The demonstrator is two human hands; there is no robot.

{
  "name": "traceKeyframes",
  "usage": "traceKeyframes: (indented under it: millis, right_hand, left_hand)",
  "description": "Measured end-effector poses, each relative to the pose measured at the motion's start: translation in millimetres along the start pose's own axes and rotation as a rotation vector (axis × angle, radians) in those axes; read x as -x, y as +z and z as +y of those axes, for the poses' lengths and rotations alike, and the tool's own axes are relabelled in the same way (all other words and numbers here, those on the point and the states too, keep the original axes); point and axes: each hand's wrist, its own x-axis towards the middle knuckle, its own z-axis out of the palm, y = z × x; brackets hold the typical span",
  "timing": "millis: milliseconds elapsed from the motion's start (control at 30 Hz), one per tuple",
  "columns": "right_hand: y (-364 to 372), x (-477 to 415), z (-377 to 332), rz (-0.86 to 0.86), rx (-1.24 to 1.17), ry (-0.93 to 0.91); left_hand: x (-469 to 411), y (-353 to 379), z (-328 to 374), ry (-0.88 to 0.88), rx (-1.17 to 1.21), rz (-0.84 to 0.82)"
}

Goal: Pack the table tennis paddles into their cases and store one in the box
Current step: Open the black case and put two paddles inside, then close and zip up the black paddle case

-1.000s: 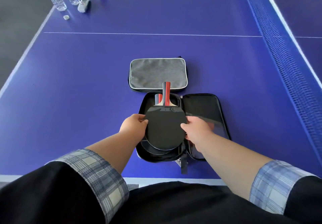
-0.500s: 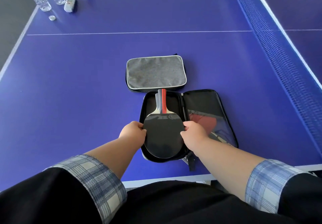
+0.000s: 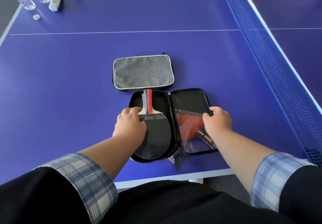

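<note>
Head view: black case (image 3: pixel 189 102) lay open. Black paddle (image 3: pixel 157 136) seated in left half, long axis pointing away, handle far. Left hand (image 3: pixel 129 126) pressed flat on blade. Right hand (image 3: pixel 217 122) nearer free flap, fingers curled, pinching its edge.

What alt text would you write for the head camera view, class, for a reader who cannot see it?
A person's left hand presses a black paddle into an open black case on a blue table, while the right hand grips the lid's edge. A closed grey case lies just beyond.
</note>
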Motion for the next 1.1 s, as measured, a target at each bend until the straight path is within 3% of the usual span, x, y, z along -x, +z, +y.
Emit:
traceKeyframes:
  millis: [100,200,367,533,633,800,867,1000,1100]
  right_hand:
    - [-13,-21,27,-0.188,-0.027,0.154]
    - [-21,-26,36,-0.292,-0.110,0.173]
    - [-41,-8,21,-0.298,-0.324,0.048]
    - [-53,31,-24,-0.567,-0.418,-0.216]
    - [-48,53,-54,-0.690,-0.449,-0.340]
    - [-24,86,-87,-0.802,-0.460,-0.440]
    - [-11,97,-93,-0.841,-0.413,-0.507]
    - [17,108,-103,-0.749,-0.228,-0.694]
    - [38,111,-103,-0.718,0.024,-0.709]
  left_hand:
    - [0,15,28,0.208,-0.019,-0.074]
    - [2,34,59,0.278,-0.002,-0.170]
    - [5,53,106,0.214,0.121,-0.275]
    - [0,35,149,0.051,0.487,-0.256]
    - [-3,9,147,0.012,0.489,-0.164]
    - [-2,-36,105,-0.109,0.470,-0.171]
    - [-5,-49,86,-0.153,0.434,-0.144]
    - [-15,-57,53,-0.201,0.579,-0.181]
    - [-24,-53,31,-0.195,0.494,-0.174]
